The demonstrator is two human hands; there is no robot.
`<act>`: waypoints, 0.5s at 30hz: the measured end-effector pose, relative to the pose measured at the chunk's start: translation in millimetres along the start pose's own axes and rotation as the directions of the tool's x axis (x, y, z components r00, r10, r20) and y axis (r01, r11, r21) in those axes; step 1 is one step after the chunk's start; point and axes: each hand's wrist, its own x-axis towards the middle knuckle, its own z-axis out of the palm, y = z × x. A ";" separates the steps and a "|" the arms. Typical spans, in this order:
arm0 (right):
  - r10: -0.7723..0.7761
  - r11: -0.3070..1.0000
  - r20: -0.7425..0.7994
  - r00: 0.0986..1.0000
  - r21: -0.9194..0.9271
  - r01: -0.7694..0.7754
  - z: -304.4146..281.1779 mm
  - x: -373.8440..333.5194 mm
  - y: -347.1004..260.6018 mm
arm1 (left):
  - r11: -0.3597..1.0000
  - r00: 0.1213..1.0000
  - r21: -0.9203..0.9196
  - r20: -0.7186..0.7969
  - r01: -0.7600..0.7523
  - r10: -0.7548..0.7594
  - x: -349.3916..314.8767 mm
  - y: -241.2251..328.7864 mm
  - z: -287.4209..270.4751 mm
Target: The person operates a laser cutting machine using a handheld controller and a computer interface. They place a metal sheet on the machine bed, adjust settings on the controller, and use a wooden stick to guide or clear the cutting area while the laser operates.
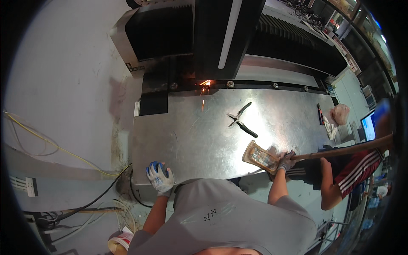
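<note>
My left hand (160,178), in a white and blue work glove, rests on the near left edge of a metal table (191,140), its fingers laid out with nothing in them. At the near right edge my right hand (287,161), also gloved, is closed around the neck of a shovel (340,150). The shovel's worn brown head lies over the table, and its long wooden handle runs off to the right. Beyond it, black-handled pliers (244,121) lie spread apart on the metal.
Orange sparks (205,83) fly under a black machine beam (221,42) at the table's far edge. Another tool (320,114), a white cloth (330,128) and a pinkish lump (341,114) lie at the far right. Another person (352,174) stands right, beside the handle. A yellow cable (59,146) hangs left.
</note>
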 end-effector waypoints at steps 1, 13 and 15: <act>0.004 0.998 0.002 1.000 -0.056 -0.004 1.3 1.5 1.0 | 1.000 1.000 0.022 0.013 -0.002 0.002 -0.2 -0.2 -0.3; 0.008 1.000 0.067 0.998 0.006 -0.008 -1.3 0.2 2.7 | 0.999 0.998 0.048 0.061 0.009 -0.012 -1.1 -1.5 -0.5; 0.076 0.995 0.046 0.996 0.058 -0.079 0.2 0.7 1.3 | 0.999 0.999 0.050 0.049 0.010 -0.012 -1.8 -2.0 1.5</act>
